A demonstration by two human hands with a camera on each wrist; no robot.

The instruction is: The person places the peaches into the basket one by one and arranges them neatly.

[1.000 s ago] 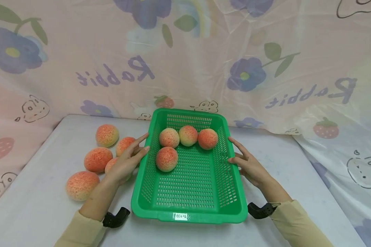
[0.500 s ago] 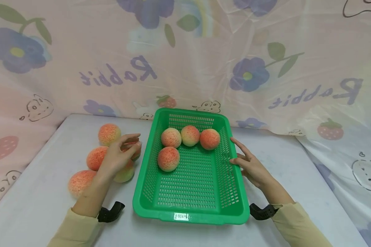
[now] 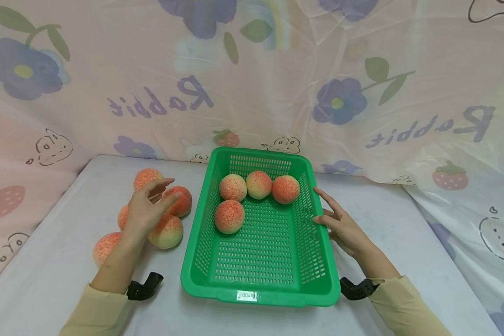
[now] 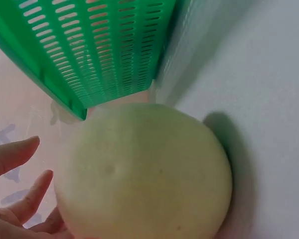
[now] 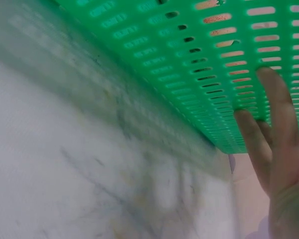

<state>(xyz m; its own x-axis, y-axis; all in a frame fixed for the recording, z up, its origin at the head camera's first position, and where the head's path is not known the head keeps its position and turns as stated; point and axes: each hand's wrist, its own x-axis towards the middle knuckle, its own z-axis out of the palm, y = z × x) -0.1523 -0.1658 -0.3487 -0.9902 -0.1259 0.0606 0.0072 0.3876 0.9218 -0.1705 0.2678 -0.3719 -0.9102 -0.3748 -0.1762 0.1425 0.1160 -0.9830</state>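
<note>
A green plastic basket (image 3: 252, 298) with slotted walls stands on the table, and several peaches lie inside it, one of them (image 3: 229, 217) nearer than a row at the back. Left of it, my left hand (image 3: 144, 210) hovers over a loose group of peaches, fingers bent loosely and apart, gripping nothing. A red peach (image 3: 179, 201) lies just beyond its thumb; a greenish peach (image 3: 166, 232) sits beside the palm and fills the left wrist view. My right hand (image 3: 344, 228) rests its fingertips on the basket's right rim and outer wall, fingers fairly straight in the right wrist view.
More peaches lie left of and partly behind my left hand, among them a back peach (image 3: 147, 178) and a near peach (image 3: 106, 247). A printed curtain (image 3: 260, 93) hangs behind the white table (image 3: 382, 205). Black wrist devices (image 3: 146, 287) sit at both cuffs.
My left hand has let go of the basket's left rim and moved left over the loose peaches, then a little further left off the red peach. My right hand stays at the basket.
</note>
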